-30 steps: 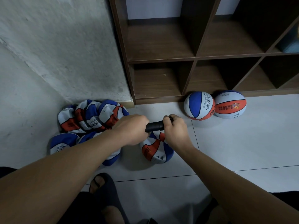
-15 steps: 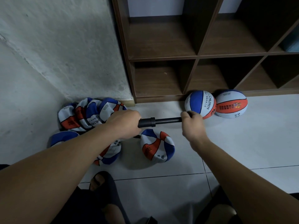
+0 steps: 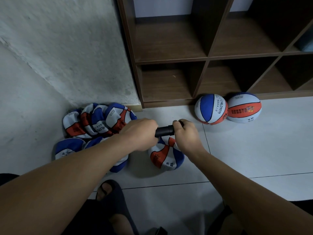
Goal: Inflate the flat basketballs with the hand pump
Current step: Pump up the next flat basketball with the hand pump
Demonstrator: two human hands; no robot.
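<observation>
A black hand pump (image 3: 164, 131) lies level in front of me, pushed in so only a short piece of barrel shows. My left hand (image 3: 139, 133) grips its barrel end and my right hand (image 3: 186, 134) grips its handle end. Just below the hands a partly flat red, white and blue basketball (image 3: 166, 156) sits on the tiled floor. The link between pump and ball is hidden by my hands. Several flat basketballs (image 3: 94, 122) are heaped in the corner to the left. Two round basketballs (image 3: 210, 108) (image 3: 243, 107) rest against the shelf base.
A dark wooden cubby shelf (image 3: 205, 57) stands at the back with open compartments. A rough white wall (image 3: 59, 53) closes the left side. My foot in a dark sandal (image 3: 110, 194) is on the floor tiles (image 3: 254, 150) below the ball.
Half a second ago the pump rod was drawn out with my right hand far right. Now my right hand has pushed left and the pump is closed up again.
</observation>
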